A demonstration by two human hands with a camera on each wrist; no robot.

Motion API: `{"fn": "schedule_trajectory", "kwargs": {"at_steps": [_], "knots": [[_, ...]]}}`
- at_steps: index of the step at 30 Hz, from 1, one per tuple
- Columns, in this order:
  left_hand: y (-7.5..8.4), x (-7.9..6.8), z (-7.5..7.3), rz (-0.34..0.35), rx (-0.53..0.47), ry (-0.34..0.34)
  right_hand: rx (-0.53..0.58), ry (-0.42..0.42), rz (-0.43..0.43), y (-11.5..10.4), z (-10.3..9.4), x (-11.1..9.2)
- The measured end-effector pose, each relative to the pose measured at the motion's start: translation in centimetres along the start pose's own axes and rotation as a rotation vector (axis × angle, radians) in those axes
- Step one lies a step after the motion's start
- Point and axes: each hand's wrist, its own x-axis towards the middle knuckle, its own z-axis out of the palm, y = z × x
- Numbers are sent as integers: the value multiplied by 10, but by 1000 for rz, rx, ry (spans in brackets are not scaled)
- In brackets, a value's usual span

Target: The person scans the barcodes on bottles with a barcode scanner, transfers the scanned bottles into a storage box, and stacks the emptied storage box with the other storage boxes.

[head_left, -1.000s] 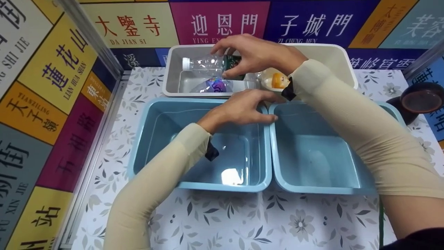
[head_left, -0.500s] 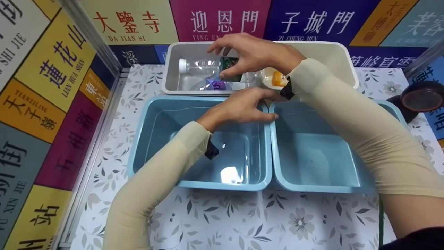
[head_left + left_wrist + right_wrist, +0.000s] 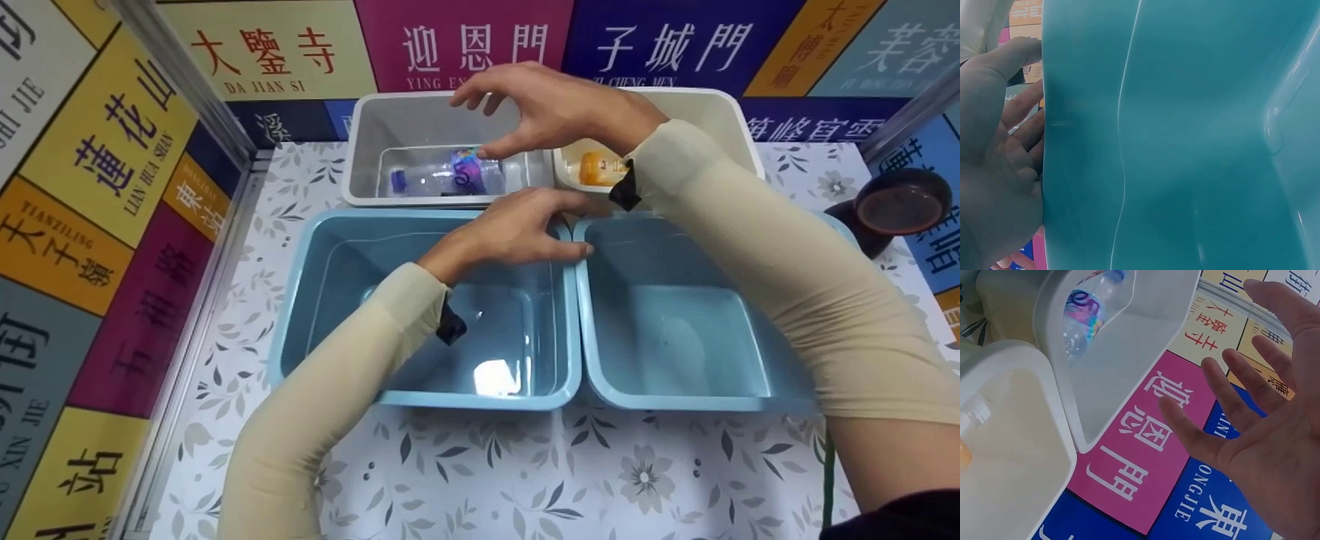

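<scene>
My right hand (image 3: pixel 559 109) hovers above the white bins at the back, fingers spread and nothing in its grasp; the right wrist view shows the same hand (image 3: pixel 1275 422) beside the bins. Below it, in the left white bin (image 3: pixel 412 120), lies a clear plastic bottle (image 3: pixel 466 174) with a purple label and a dark blue cap. A bottle with an orange label (image 3: pixel 596 168) lies in the right white bin (image 3: pixel 697 112), partly behind my wrist. My left hand (image 3: pixel 510 232) is at the back right corner of the left blue bin (image 3: pixel 300 285), its fingers extended past the rim.
The right blue bin (image 3: pixel 690 405) stands against the left one, in front of the white bins. A dark, round-topped object (image 3: pixel 900 206) is at the right. A flower-patterned cloth (image 3: pixel 525 472) covers the table, with lettered panels (image 3: pixel 285 52) behind.
A clear bottle with a white cap and green label, earlier under my right hand in the left white bin, is out of view. The purple-labelled bottle's cap now shows. My hands have barely moved.
</scene>
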Motion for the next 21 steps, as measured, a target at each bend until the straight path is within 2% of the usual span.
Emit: {"fn": "schedule_trajectory", "kwargs": {"at_steps": [11,21], "knots": [[3,3,1,-9,3,-7,13,8,-15,-1,-2,-8],[1,-1,0,-34,-17,-11,11,17,-4,-3,-9,-21]]}}
